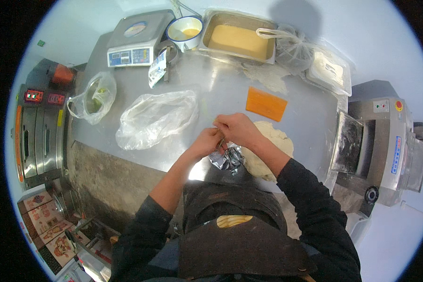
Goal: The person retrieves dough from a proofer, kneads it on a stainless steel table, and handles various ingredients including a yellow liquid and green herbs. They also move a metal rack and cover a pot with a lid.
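My left hand [207, 143] and my right hand [237, 129] meet near the front edge of the table, fingertips close together. Both are closed in a pinch. Just below the fingers hangs a crumpled silver foil bag [230, 160], with its gathered top at my left fingers. A thin strand seems to run between the hands, but it is too small to name; my right fingers cover what they grip. Beside the bag, partly under my right forearm, lies a large pale mass of dough [279, 139]. An orange dough scraper [266, 104] lies flat beyond it.
A clear plastic bag [157, 117] lies left of my hands, another bag [98, 98] farther left. Along the back stand a scale [138, 35], an enamel pot [185, 32], a steel pan [239, 40] and a flour tub [326, 70]. A steel machine [385, 136] stands right.
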Demonstrator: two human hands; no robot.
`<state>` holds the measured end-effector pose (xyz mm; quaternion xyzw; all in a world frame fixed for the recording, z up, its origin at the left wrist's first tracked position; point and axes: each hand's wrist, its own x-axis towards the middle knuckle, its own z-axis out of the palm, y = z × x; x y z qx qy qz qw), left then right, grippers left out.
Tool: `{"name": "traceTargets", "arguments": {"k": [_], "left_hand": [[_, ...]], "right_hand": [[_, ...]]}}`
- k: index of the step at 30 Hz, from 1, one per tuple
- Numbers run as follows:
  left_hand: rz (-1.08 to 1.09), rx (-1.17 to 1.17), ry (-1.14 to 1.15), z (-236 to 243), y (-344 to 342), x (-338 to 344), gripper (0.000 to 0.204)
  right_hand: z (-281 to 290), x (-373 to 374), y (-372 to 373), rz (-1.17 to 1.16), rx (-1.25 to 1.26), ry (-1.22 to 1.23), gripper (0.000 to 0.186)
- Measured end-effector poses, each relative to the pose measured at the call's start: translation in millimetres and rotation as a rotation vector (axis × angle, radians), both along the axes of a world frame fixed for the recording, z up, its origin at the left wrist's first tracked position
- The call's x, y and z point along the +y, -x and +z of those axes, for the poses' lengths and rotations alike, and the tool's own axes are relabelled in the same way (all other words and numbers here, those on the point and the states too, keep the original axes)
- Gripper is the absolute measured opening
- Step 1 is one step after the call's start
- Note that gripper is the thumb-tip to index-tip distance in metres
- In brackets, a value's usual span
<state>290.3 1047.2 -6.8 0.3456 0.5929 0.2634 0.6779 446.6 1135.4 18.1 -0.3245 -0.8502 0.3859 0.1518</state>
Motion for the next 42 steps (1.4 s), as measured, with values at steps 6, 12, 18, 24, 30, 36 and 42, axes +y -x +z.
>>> {"name": "traceTargets", "arguments": {"k": [6, 12, 18, 24, 30, 36, 42], "left_hand": [[0.211, -0.354, 0.183, -15.4, 17.8, -17.1, 0.033], [0.343, -0.589, 0.352, -24.7, 20.9, -28.7, 0.031], [0.445, -0.706, 0.445, -8.6, 19.5, -26.3, 0.032], [0.250, -0.539, 0.264, -1.8, 22.3, -18.9, 0.035], [0.180, -0.369, 0.259, 8.2, 30.6, -16.0, 0.033], [0.041, -0.094, 0.021, 11.9, 34.8, -22.3, 0.032], [-0.075, 0.105, -0.109, 10.6, 30.3, -31.6, 0.027]], "right_hand": [[0.5, -39.2, -34.3, -0.317, 0.071, 0.500, 0.031], [-23.3, -80.8, -44.9, -0.485, 0.239, 0.755, 0.024], [-40.5, -83.2, -55.8, -0.397, 0.154, 0.590, 0.025], [-7.7, -41.4, -30.3, -0.125, -0.084, 0.204, 0.033], [-18.5, -33.0, -8.8, -0.090, -0.087, 0.335, 0.033], [-25.0, -44.8, -27.0, -0.352, 0.097, 0.843, 0.024], [-38.0, -46.8, -42.3, -0.432, 0.067, 0.772, 0.026]]}}
